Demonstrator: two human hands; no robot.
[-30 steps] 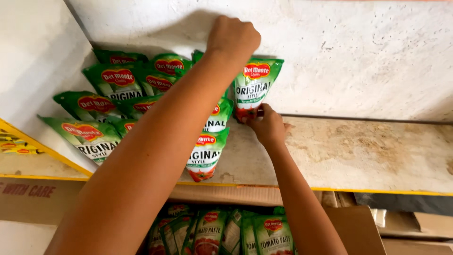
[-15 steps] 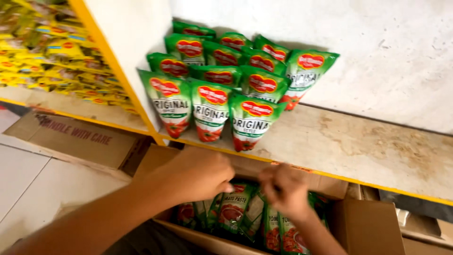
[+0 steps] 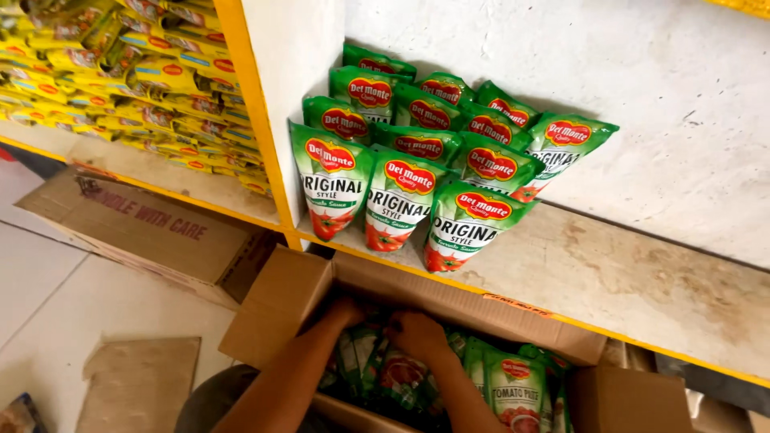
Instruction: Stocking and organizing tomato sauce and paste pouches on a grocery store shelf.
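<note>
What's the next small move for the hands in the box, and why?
Probably close the fingers on one or two pouches and lift them clear. Both the left hand and the right hand are down among the green pouches in the open cardboard box, and neither visibly holds one. The shelf has bare space right of the standing pouches.

Pouches standing on the shelf, hands reaching into the box below.

Standing pouches [image 3: 401,192] are sitting in rows at the left end of the shelf [image 3: 626,281], the back rows leaning against the wall [image 3: 561,56]. Under the shelf's front edge an open carton [image 3: 297,297] is resting on the floor [image 3: 96,313], holding more pouches [image 3: 513,393]. Both hands, left [image 3: 346,311] and right [image 3: 417,333], are lying side by side among them. A closed carton [image 3: 144,228] is lying to the left, under the neighbouring shelf of packets [image 3: 152,72].
</note>
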